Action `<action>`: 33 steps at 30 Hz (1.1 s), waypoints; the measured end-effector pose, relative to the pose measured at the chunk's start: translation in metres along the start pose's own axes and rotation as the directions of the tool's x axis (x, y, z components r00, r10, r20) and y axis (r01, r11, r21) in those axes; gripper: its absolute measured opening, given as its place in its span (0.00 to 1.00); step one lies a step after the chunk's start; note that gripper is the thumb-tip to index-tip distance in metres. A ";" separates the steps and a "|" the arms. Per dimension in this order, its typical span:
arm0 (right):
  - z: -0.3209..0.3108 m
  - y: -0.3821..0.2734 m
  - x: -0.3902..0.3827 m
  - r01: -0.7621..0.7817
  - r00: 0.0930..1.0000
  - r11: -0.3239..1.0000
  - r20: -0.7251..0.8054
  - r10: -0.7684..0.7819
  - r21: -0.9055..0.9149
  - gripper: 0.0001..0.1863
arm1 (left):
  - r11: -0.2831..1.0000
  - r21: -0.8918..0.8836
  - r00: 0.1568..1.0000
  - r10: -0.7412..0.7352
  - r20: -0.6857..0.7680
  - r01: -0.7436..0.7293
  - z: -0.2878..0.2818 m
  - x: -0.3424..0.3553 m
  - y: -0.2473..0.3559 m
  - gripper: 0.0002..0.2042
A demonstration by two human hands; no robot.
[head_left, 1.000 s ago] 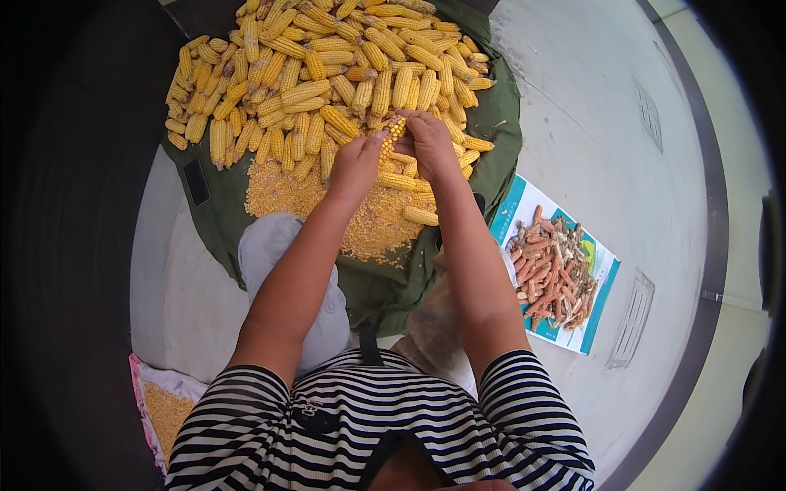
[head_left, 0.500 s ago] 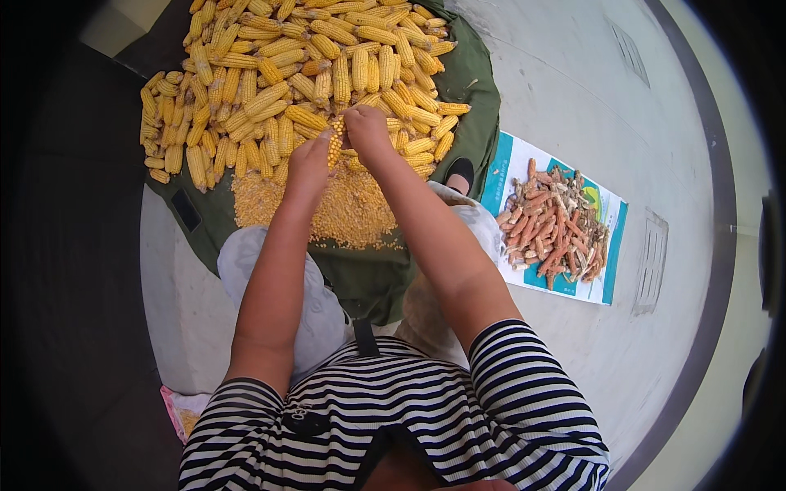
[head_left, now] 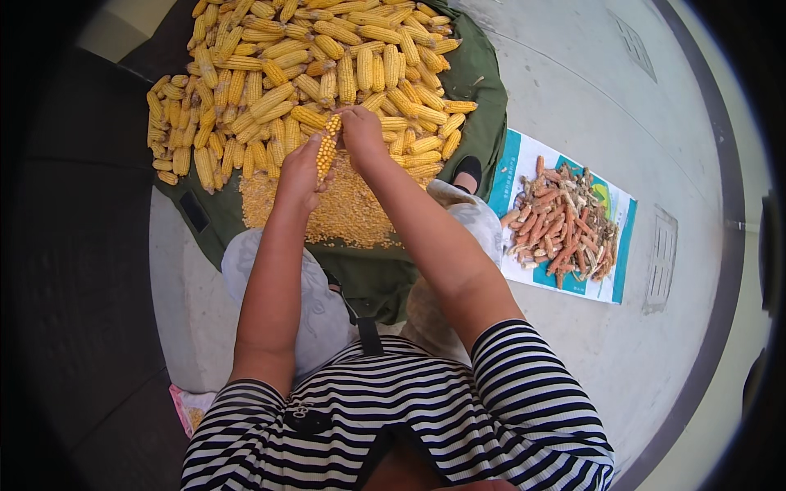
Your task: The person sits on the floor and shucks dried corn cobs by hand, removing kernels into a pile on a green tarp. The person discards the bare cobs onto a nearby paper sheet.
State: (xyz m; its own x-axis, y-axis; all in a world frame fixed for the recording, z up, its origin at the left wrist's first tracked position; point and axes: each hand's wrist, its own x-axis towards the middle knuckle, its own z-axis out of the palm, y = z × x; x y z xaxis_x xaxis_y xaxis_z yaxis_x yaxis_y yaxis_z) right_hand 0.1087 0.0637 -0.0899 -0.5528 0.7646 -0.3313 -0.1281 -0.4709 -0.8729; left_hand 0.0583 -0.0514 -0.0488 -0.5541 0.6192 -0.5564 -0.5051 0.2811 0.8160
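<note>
A yellow corn cob (head_left: pixel 329 141), part of its kernels showing, is held upright and slightly tilted between both hands. My left hand (head_left: pixel 300 173) is closed round its lower left side. My right hand (head_left: pixel 360 132) is closed at its upper right end, fingers partly hidden. Beyond and around them lies a big pile of whole yellow cobs (head_left: pixel 269 61), some with dry tips. Below the hands, loose yellow kernels (head_left: pixel 273 208) are spread on a dark green cloth (head_left: pixel 381 290).
At the right, a white and teal printed sheet (head_left: pixel 512 149) holds reddish bare cobs (head_left: pixel 557 229). A dark shoe (head_left: pixel 467 171) and my knees border the pile. Pale concrete floor (head_left: pixel 606 352) has grates. A pink-edged cloth (head_left: pixel 182 407) shows at the lower left.
Since a second ago the view has shifted, and both hands with the cob now appear further left in it. The grip on the cob looks much the same.
</note>
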 end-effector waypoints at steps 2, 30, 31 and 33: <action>0.001 -0.004 -0.003 -0.013 1.000 0.999 0.003 0.013 0.036 0.12 | 1.000 -0.025 1.000 -0.010 0.024 0.010 0.000 -0.003 0.002 0.17; -0.009 0.004 -0.024 -0.036 0.999 0.948 0.025 0.030 0.316 0.14 | 0.981 0.088 0.978 0.182 -0.098 -0.174 0.031 0.011 -0.038 0.18; -0.016 0.010 -0.019 0.010 1.000 0.972 -0.002 -0.010 0.234 0.14 | 0.985 0.067 0.982 0.163 -0.090 -0.158 0.033 0.011 -0.039 0.17; -0.035 0.027 -0.005 0.110 0.993 0.992 -0.054 -0.107 0.058 0.15 | 0.948 0.227 0.970 0.238 -0.040 -0.223 0.039 0.010 -0.043 0.17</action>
State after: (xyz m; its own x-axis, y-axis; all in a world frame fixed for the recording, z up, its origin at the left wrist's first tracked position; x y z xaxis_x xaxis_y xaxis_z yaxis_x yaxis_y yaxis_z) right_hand 0.1364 0.0626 -0.1241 -0.4911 0.8329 -0.2551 -0.2355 -0.4089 -0.8817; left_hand 0.1006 -0.0283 -0.0837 -0.6848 0.6382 -0.3518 -0.2048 0.2948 0.9333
